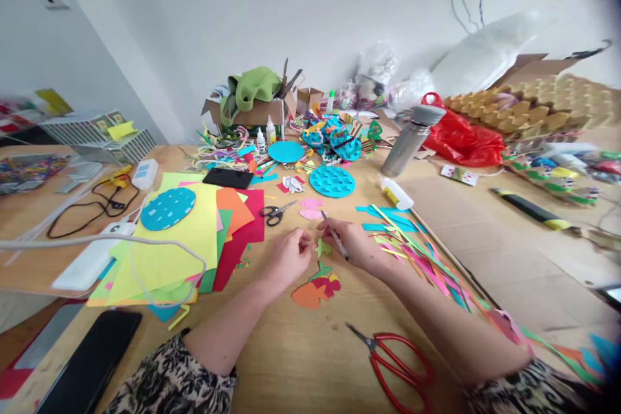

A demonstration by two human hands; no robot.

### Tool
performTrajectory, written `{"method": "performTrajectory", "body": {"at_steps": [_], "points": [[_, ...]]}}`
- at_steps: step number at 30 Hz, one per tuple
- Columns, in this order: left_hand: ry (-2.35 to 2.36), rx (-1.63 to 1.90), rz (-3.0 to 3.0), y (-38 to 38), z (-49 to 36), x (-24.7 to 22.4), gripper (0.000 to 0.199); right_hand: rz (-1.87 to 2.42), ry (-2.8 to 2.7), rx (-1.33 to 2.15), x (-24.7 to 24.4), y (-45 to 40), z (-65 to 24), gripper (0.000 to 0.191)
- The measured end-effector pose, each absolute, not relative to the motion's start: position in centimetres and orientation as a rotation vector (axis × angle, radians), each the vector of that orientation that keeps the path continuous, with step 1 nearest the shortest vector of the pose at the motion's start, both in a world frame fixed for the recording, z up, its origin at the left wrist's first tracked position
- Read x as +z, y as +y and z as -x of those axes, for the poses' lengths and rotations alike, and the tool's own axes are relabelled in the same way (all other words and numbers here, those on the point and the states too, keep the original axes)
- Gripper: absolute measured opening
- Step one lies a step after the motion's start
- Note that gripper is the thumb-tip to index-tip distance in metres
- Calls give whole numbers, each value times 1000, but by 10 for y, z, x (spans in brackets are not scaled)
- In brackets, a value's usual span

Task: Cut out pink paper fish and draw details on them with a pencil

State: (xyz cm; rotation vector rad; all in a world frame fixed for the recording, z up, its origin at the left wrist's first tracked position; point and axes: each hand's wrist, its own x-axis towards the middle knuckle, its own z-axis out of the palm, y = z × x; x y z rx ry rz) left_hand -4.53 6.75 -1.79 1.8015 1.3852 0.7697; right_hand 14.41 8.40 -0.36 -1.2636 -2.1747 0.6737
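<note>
My right hand (pixel 352 242) grips a slim pen (pixel 338 243) whose dark tip points away from me. Close beside it, the fingers of my left hand (pixel 294 252) are curled in a pinch, and what they hold, if anything, is hidden. A small light-green paper cutout (pixel 322 248) shows between the two hands. Just beyond them lie pink paper fish (pixel 310 213). Nearer to me are an orange paper fish (pixel 306 295), a red and yellow cutout (pixel 332 286) and a green cutout (pixel 322 271). Black-handled scissors (pixel 274 215) rest left of the pink fish.
Red-handled scissors (pixel 395 362) lie near the front. Coloured sheets (pixel 194 259) are stacked left, paper strips (pixel 422 252) scattered right. A glue bottle (pixel 396 193), a steel flask (pixel 405 145) and a blue scalloped disc (pixel 332 181) lie beyond. A phone (pixel 90 362) is at front left.
</note>
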Motion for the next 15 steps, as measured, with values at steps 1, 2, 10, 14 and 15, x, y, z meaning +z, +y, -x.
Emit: {"method": "performTrajectory", "body": {"at_steps": [1, 2, 10, 14, 15], "points": [[1402, 787, -1861, 66, 46, -17, 13, 1246, -2227, 669, -4, 88, -144, 19], [1402, 797, -1927, 65, 47, -17, 18, 1221, -2266, 662, -4, 92, -144, 20], [1162, 776, -2364, 59, 49, -16, 44, 1233, -1995, 556, 5, 98, -149, 17], [1116, 706, -2560, 58, 50, -17, 43, 1175, -1668, 832, 7, 89, -150, 26], [1116, 688, -2581, 58, 50, -17, 42, 1158, -1580, 887, 6, 87, -149, 29]]}}
